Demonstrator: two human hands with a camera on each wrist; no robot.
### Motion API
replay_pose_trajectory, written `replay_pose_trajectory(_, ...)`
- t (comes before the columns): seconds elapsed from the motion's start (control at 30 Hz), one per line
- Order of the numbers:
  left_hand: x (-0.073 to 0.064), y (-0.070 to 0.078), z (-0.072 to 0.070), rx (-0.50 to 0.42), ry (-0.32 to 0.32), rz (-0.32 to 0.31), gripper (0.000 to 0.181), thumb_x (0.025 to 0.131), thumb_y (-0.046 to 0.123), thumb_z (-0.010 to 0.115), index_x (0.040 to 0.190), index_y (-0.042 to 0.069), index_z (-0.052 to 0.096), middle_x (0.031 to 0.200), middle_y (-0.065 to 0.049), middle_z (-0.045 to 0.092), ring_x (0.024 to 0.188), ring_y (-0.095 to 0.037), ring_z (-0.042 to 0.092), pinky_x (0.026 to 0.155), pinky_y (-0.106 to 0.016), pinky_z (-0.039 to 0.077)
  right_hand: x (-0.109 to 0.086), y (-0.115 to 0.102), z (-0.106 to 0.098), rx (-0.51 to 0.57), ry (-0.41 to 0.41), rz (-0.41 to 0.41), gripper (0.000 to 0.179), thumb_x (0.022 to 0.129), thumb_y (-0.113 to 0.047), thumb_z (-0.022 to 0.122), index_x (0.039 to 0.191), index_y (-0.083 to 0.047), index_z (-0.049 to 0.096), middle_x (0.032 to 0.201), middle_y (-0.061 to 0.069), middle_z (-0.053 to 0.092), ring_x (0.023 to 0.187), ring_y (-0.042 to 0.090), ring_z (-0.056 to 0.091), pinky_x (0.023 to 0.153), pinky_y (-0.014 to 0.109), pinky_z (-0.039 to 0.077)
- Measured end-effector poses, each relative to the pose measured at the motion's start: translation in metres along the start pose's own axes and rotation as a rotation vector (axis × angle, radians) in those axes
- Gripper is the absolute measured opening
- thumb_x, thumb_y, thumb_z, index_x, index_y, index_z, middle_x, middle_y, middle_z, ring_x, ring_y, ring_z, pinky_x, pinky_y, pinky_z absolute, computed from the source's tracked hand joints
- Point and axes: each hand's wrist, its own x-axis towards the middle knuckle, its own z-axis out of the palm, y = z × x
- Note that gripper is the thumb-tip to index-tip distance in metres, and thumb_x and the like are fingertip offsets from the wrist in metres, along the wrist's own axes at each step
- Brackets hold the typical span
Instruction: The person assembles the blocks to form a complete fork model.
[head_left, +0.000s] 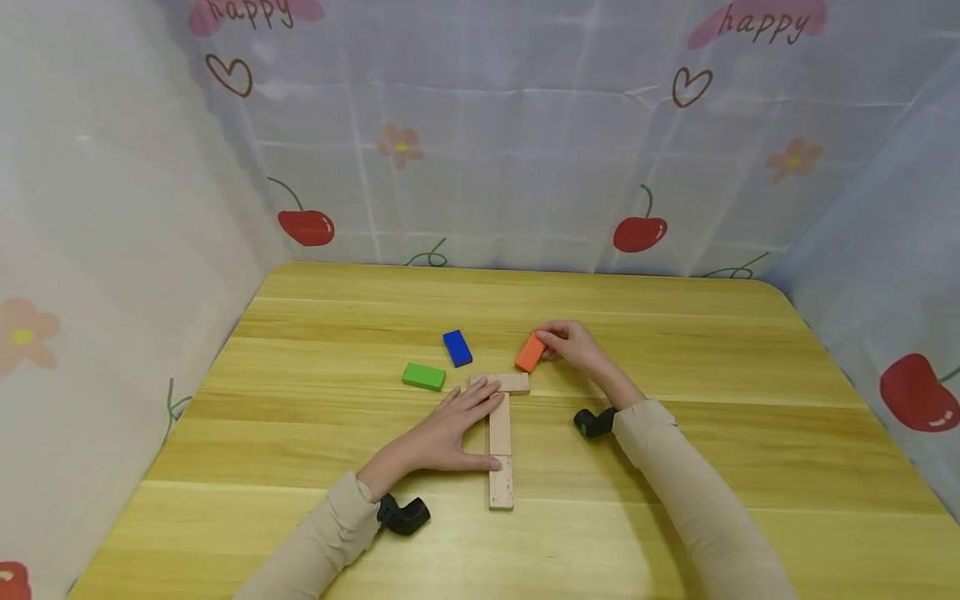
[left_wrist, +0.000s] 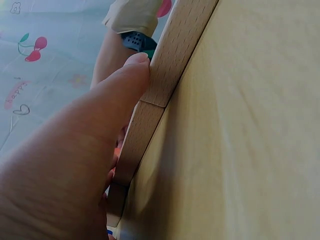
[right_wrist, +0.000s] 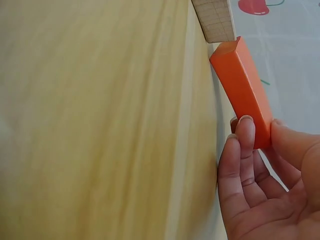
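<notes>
Three plain wooden blocks lie in a T shape: a near block (head_left: 501, 492), a middle block (head_left: 500, 429) end to end with it, and a crosswise block (head_left: 513, 383) at the far end. My left hand (head_left: 442, 433) rests over them with fingers spread, fingertips on the crosswise block and thumb on the near one. Between thumb and fingers my right hand (head_left: 573, 343) pinches an orange block (head_left: 531, 353) by its far end. In the right wrist view the orange block (right_wrist: 242, 90) slants, its other end right at the corner of the crosswise block (right_wrist: 215, 20).
A blue block (head_left: 457, 348) and a green block (head_left: 424, 377) lie left of the T's far end. All of it stands on a wood-grain table (head_left: 675, 517), enclosed by printed curtains (head_left: 480, 183) at the back and sides. Each wrist wears a black camera mount (head_left: 405, 517).
</notes>
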Motion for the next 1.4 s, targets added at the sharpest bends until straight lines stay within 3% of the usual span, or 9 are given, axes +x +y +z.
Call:
replay_pose_trajectory(0.73, 0.000, -0.001, 0.001, 0.009, 0.001, -0.009, 0.095, 0.081, 0.064, 0.057, 0.151, 0.012, 0.018, 0.156, 0.000, 0.007, 0.140, -0.018, -0.003, 0.110, -0.044, 0.003, -0.002, -0.007, 0.006, -0.185, -0.048, -0.061, 0.027, 0.096, -0.009, 0.054, 0.116, 0.007, 0.062, 0.099, 0.017, 0.064, 0.076, 0.025, 0.062, 0.067, 0.032, 0.052)
replay_pose_trajectory(0.97, 0.000, -0.001, 0.000, 0.016, -0.003, -0.009, 0.095, 0.081, 0.064, 0.057, 0.151, 0.012, 0.017, 0.156, 0.000, 0.006, 0.140, -0.018, -0.003, 0.110, -0.043, 0.002, 0.009, -0.025, 0.002, -0.280, -0.037, -0.155, 0.030, 0.094, -0.010, 0.057, 0.120, 0.003, 0.060, 0.112, 0.018, 0.061, 0.097, 0.031, 0.058, 0.079, 0.040, 0.049)
replay_pose_trajectory(1.17, 0.000, -0.001, -0.001, 0.009, 0.000, -0.006, 0.094, 0.081, 0.063, 0.057, 0.151, 0.012, 0.019, 0.156, 0.000, 0.008, 0.140, -0.017, -0.003, 0.110, -0.045, 0.003, 0.027, -0.047, 0.020, -0.258, -0.227, -0.238, 0.039, 0.093, -0.011, 0.059, 0.129, 0.003, 0.053, 0.128, 0.018, 0.053, 0.115, 0.031, 0.049, 0.096, 0.046, 0.039)
replay_pose_trajectory(1.4, 0.001, -0.001, 0.001, 0.015, -0.003, 0.014, 0.094, 0.082, 0.063, 0.056, 0.150, 0.010, 0.018, 0.156, -0.002, 0.008, 0.140, -0.019, -0.002, 0.110, -0.044, 0.003, 0.042, -0.049, 0.050, -0.448, -0.427, -0.320, 0.062, 0.089, -0.015, 0.066, 0.142, -0.001, 0.037, 0.144, 0.014, 0.036, 0.134, 0.030, 0.028, 0.106, 0.045, 0.024)
